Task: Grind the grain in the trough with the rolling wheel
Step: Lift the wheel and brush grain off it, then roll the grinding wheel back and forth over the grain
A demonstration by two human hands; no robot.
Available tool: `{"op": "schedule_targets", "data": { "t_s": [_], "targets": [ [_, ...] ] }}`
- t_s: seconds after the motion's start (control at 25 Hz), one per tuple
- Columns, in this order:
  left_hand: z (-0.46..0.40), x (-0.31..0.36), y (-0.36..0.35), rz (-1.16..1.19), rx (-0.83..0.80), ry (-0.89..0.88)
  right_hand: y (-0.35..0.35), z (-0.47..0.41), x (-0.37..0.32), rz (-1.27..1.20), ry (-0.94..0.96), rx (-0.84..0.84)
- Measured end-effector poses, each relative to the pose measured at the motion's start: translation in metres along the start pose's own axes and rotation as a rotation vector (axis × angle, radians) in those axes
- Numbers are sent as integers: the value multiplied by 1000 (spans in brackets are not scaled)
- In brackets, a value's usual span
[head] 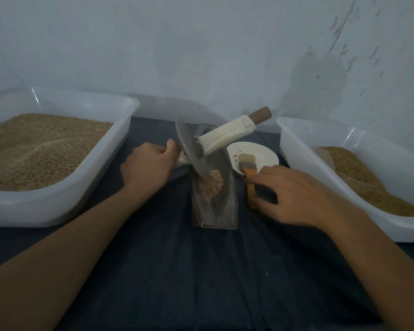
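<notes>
So the trough [215,187] is sitting dead center on the dark cloth [177,271], narrow end pointing toward the person, with a little pile of grain [209,183] lying in the middle of it. The rolling wheel [193,149] is standing in the trough but tilting pretty hard to the left, its lower edge digging into the far side of the grain pile. Its axle handle [227,134] is sticking up and out to the right, wrapped in something whitish with a brown wooden tip showing at the end.

The left hand [148,166] is sitting just left of the trough, fingers curling around the handle on the wheel's left side, so that hand is gripping the wheel. The stub itself is mostly hiding behind the fingers.

The right hand [287,192] is lying just right of the trough, not touching the wheel at all. Its fingers are resting loosely bent over the orange handle of a small brush [247,173], and I honestly can't tell if it's gripping the brush or only touching it. The bristle end is lying on a small white plate [261,154] right behind the hand.

Off to the sides, a big white tub [58,204] on the left is holding lots of grain, and another tub [296,139] on the right is holding less.
</notes>
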State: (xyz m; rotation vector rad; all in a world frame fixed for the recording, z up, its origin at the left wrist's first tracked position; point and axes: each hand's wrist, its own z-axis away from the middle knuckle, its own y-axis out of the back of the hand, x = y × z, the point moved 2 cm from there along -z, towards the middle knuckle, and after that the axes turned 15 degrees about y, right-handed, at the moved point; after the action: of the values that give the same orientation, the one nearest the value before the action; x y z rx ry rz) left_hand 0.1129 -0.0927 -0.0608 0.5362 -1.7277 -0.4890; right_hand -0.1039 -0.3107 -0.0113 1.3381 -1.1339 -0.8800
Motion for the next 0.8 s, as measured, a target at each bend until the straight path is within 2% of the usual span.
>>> {"op": "schedule_targets", "data": {
  "t_s": [0.04, 0.16, 0.2, 0.24, 0.32, 0.44, 0.52, 0.64, 0.72, 0.8],
  "targets": [
    [1, 2, 0, -17, 11, -17, 8, 0, -3, -53, -13, 117],
    [2, 11, 2, -57, 75, -89, 38, -13, -6, -29, 19, 676],
    [3, 16, 3, -78, 99, -118, 46, -22, -7, 6, 26, 808],
    [3, 21, 4, -108, 117, -149, 52, -35, -5, 41, 12, 868],
    [5, 30, 4, -183, 132, -216, 52, -64, 3, 90, -82, 776],
    [9, 37, 4, -274, 171, -309, 24, -97, 22, 64, -188, 413],
    [6, 38, 4, -319, 183, -345, 10, -108, 37, 16, -260, 237],
    [-13, 40, 1, -390, 75, -375, 0, -120, 55, -114, -329, -9],
    [-29, 45, -4, -512, 21, -355, -6, -127, 67, -159, -344, -100],
    [-44, 49, -10, -636, 18, -308, -11, -135, 75, -129, -314, -74]
  ]
}}
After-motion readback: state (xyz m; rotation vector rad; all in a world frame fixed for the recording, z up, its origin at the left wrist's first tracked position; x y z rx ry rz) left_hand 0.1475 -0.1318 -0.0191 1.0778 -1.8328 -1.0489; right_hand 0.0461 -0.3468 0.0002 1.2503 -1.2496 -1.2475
